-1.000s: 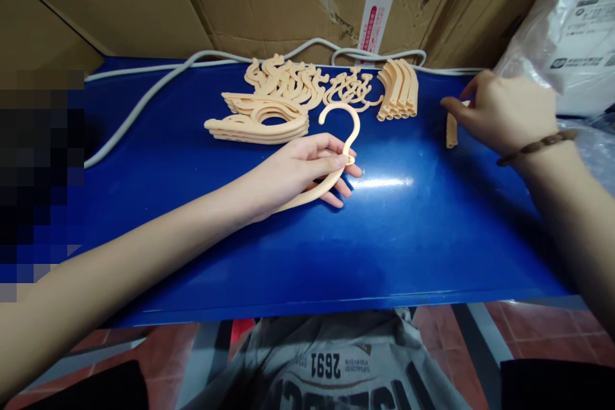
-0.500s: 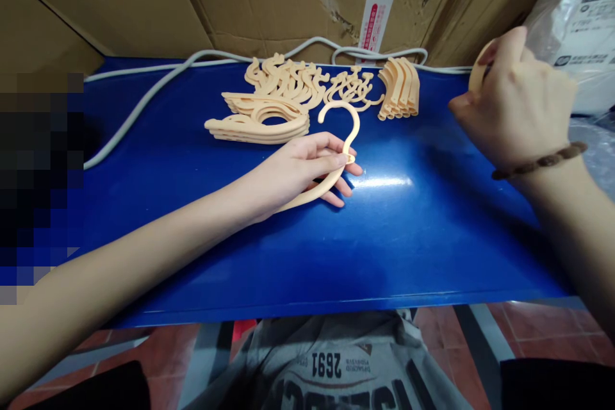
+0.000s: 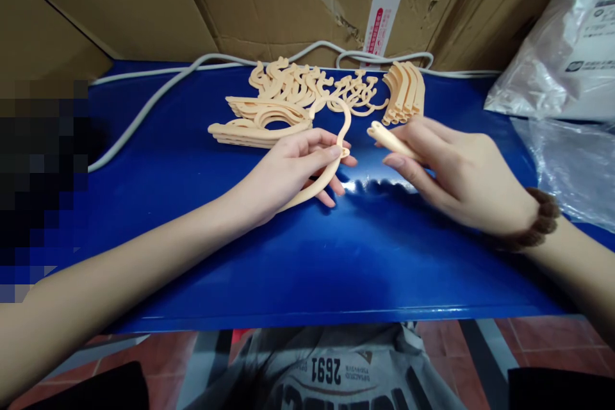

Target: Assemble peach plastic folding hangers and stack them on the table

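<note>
Both hands are full: your left hand [image 3: 302,163] pinches the hooked beige part [image 3: 323,183], and your right hand [image 3: 446,166] grips a straight beige piece [image 3: 391,142] near but apart from it, over the blue table [image 3: 307,275]. You appear to be pairing them; the next move likely calls for aligning the piece's slotted-looking end with the collar [image 3: 344,152].

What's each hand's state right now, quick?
Left hand: closed on a beige hook with a curved arm.
Right hand: closed on a separate beige arm piece, its end sticking out past the fingertips.
</note>
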A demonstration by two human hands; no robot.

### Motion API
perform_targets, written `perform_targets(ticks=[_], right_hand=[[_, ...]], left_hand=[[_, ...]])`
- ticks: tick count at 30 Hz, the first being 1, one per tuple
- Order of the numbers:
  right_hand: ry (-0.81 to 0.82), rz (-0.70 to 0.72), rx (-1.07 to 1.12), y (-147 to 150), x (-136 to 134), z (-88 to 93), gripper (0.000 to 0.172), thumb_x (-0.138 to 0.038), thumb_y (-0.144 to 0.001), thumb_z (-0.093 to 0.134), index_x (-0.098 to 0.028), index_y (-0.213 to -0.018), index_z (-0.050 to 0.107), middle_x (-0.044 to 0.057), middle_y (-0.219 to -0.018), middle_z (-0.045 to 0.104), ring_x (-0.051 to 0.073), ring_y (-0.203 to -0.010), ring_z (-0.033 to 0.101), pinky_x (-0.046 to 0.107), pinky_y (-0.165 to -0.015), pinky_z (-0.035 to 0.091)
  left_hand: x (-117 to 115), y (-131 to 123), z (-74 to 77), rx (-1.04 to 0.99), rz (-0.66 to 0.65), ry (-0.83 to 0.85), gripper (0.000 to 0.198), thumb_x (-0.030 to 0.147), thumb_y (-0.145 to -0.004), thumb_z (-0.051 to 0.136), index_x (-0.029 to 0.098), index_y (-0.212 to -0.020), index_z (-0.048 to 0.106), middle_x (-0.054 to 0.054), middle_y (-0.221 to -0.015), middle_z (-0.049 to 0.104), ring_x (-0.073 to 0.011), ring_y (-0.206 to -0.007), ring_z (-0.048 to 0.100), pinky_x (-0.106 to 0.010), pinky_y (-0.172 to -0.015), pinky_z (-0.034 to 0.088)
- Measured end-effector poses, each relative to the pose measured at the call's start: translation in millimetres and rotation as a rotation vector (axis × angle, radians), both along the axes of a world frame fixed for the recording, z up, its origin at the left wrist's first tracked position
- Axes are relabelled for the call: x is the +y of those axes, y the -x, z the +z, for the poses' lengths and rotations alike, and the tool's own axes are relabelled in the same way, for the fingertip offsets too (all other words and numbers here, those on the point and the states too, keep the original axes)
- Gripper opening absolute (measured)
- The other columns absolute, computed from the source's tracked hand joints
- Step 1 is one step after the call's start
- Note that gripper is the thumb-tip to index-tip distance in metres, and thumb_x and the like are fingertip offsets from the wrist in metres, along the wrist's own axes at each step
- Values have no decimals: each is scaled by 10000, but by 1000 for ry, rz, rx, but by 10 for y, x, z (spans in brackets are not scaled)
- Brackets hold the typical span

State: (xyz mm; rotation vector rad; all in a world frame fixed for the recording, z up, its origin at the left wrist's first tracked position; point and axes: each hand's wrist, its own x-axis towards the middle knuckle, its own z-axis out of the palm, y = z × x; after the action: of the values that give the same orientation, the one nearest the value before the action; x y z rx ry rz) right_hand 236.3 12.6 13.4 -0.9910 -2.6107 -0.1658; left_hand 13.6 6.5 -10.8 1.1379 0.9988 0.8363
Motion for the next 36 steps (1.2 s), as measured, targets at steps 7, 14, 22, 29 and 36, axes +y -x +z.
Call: perform_targets(ticks=[7, 14, 22, 29, 36], right_hand=[[84, 40, -110, -18, 35, -84, 404, -346, -1038, 295, -125, -973, 628, 27, -628, 603, 134, -519, 486, 268, -509, 269], [104, 60, -180, 30, 3, -135, 349, -298, -973, 319, -151, -954, 635, 40, -631, 642, 161, -525, 543, 281, -497, 242], [107, 121, -190, 24, 26, -156, 381, -345, -1034, 306, -155, -1015, 637, 61, -797, 712, 167, -659, 619, 285, -547, 313], [50, 105, -227, 26, 38, -175, 415, -394, -1055, 329, -151, -1104, 662, 66, -880, 725, 179, -748, 649, 294, -613, 363], [-56, 71, -259, 23, 71, -187, 405, -373, -1056, 335, -148, -1128, 664, 72, -905, 691, 177, -755, 614, 302, -661, 359]], left_hand=[[5, -2, 7, 40, 0, -53, 105, 210, -994, 503, 144, -937, 562, -17, -815, 665, -86, -521, 616, -173, -415, 519], [2, 11, 20, 71, -35, -57, 143, 223, -1002, 491, 149, -908, 570, 18, -559, 597, -94, -436, 563, -158, -398, 494], [4, 19, 10, 49, -13, -5, 130, 206, -972, 557, 135, -890, 629, 9, -603, 648, -98, -451, 614, -165, -411, 529], [-10, 49, 25, 91, -19, 29, 148, 271, -941, 621, 145, -960, 695, -2, -561, 659, -119, -428, 623, -159, -379, 492], [1, 39, 21, 107, -21, 28, 183, 280, -929, 631, 143, -1018, 714, -20, -573, 675, -135, -455, 641, -170, -388, 494]])
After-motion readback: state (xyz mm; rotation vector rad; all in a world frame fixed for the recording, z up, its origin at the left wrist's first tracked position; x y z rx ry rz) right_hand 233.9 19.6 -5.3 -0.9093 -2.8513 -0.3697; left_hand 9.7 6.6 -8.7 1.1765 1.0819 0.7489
